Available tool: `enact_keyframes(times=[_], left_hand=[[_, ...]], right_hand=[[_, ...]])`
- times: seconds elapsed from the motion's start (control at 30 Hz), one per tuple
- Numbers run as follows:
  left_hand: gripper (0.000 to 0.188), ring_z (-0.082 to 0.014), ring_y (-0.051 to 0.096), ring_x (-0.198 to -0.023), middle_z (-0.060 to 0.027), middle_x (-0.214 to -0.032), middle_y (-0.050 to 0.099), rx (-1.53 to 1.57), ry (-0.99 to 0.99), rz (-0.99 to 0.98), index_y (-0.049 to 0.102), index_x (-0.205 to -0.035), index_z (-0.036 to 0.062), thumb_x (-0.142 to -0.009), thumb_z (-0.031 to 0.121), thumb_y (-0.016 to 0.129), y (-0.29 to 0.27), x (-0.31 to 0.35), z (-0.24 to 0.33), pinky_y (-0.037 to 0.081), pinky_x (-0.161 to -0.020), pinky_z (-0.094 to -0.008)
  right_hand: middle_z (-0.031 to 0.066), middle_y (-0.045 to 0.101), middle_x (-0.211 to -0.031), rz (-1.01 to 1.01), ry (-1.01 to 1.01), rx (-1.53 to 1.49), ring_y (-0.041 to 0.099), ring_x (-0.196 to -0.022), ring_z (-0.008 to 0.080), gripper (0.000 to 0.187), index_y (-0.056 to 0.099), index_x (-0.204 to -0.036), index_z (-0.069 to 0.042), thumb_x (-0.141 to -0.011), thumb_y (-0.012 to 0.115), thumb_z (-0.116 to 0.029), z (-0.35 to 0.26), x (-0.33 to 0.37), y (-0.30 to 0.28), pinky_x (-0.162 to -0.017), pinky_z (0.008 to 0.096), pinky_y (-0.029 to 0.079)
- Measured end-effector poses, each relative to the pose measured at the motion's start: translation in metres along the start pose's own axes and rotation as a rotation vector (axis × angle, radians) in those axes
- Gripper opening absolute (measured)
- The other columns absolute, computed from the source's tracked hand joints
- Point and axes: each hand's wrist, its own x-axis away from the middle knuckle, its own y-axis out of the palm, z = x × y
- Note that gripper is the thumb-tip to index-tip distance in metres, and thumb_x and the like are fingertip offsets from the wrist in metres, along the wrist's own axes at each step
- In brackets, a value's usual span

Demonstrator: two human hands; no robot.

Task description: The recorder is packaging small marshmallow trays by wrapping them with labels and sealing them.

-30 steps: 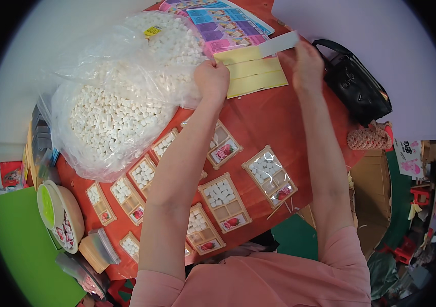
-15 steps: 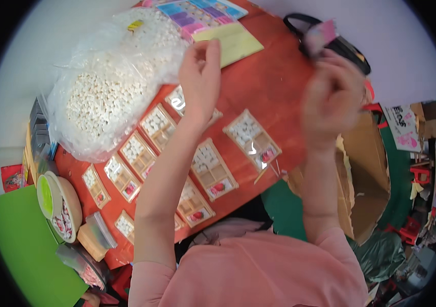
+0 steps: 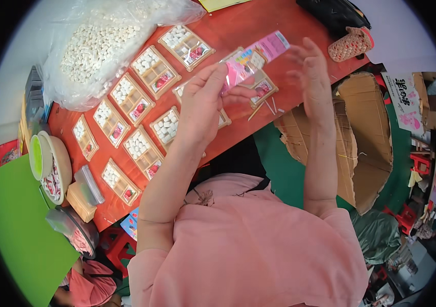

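Now the left hand (image 3: 205,105) holds a pink strip (image 3: 261,52) between thumb and fingers, over the red table (image 3: 251,23). The right hand (image 3: 311,77), blurred at the fingertips, is wide with fingers spread, just beside the strip's right end; I cannot tell whether they touch. Partly hidden behind the strip lies a tray (image 3: 263,88), with sticks (image 3: 270,108) below the strip. Left of the strip are more trays (image 3: 155,71) of white bits (image 3: 144,61) and, farther left, a clear bag (image 3: 57,84); right of it, a woven pouch (image 3: 350,46)
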Motion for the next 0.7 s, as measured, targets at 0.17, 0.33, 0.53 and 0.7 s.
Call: enact_keyframes(times=[0.17,0.33,0.53,0.7], left_hand=[[0.033,-0.0266,0.074,-0.085,-0.0228,-0.104,0.071,-0.111,-0.152,-0.082,0.061,-0.121,-0.0042,-0.106,0.023,0.051,-0.01,0.015,-0.019,0.061,-0.074,-0.0344],[0.031,-0.0222,0.072,-0.08,-0.0166,-0.097,0.071,-0.186,-0.267,0.03,0.063,-0.122,-0.0041,-0.103,0.02,0.057,-0.009,0.027,-0.036,0.059,-0.068,-0.0299],[0.039,-0.0137,0.061,-0.055,-0.0118,-0.085,0.066,-0.374,-0.328,0.018,0.053,-0.133,-0.0086,-0.098,0.007,0.059,-0.007,0.033,-0.049,0.05,-0.046,-0.0268],[0.054,-0.0179,0.064,-0.056,-0.0163,-0.09,0.064,-0.394,-0.081,0.246,0.035,-0.138,-0.0043,-0.091,-0.004,0.063,-0.002,0.024,-0.048,0.049,-0.042,-0.0262]], right_hand=[[0.0047,0.065,-0.112,-0.017,0.239,-0.298,0.062,-0.1,0.0108,0.054,0.04,-0.146,-0.002,-0.103,0.059,-0.029,0.005,0.013,0.002,-0.087,0.0266,0.048],[0.0003,0.065,-0.096,-0.04,0.189,-0.053,0.061,-0.089,0.0059,0.051,0.045,-0.141,-0.002,-0.095,0.068,-0.006,0.01,0.027,-0.008,-0.082,0.0215,0.049],[0.0014,0.066,-0.094,-0.047,0.188,0.034,0.061,-0.088,0.0062,0.041,0.053,-0.136,-0.004,-0.096,0.064,-0.004,0.027,0.036,-0.018,-0.081,0.021,0.048],[0.0014,0.067,-0.096,-0.105,0.199,0.116,0.061,-0.088,0.0061,0.04,0.053,-0.136,-0.003,-0.097,0.062,-0.005,0.028,0.013,-0.019,-0.081,0.0204,0.048]])
